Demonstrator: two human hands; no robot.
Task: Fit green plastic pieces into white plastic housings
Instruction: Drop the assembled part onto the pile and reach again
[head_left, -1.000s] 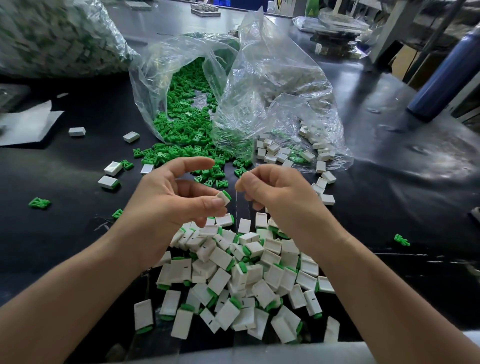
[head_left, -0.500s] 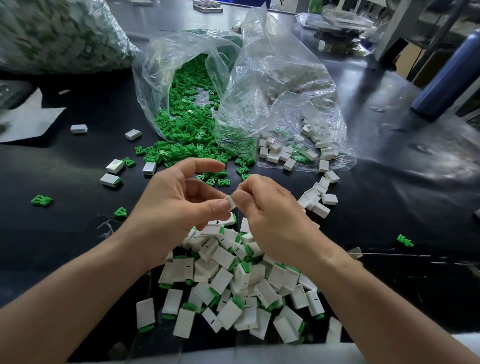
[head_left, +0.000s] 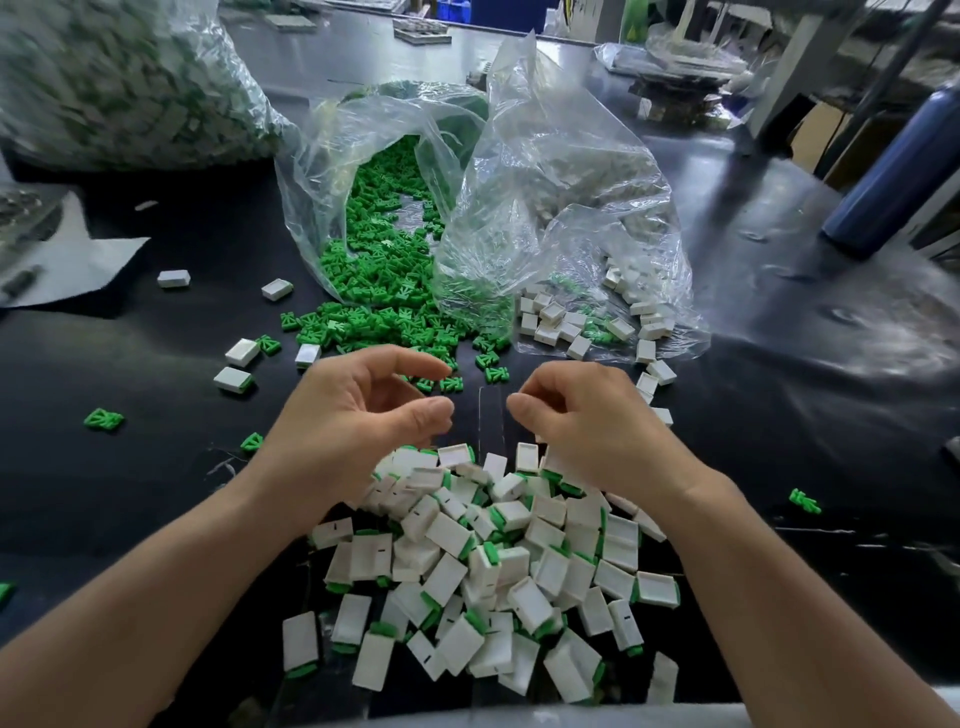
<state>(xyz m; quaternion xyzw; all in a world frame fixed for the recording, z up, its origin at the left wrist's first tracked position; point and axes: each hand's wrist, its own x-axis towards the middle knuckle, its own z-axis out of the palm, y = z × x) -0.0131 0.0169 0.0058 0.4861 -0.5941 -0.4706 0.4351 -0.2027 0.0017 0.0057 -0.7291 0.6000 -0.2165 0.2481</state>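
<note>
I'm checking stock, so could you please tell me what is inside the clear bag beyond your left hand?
Loose green plastic pieces, spilling from the clear bag; its far end is hidden by crumpled plastic.

— What's different from half a second ago?
— The left hand (head_left: 358, 421) and right hand (head_left: 587, 423) have drawn apart; their thumbs no longer meet.
— And the small white plastic housing with its green plastic piece, pinched between them?
— Gone from the fingertips; the left holds nothing.
</note>
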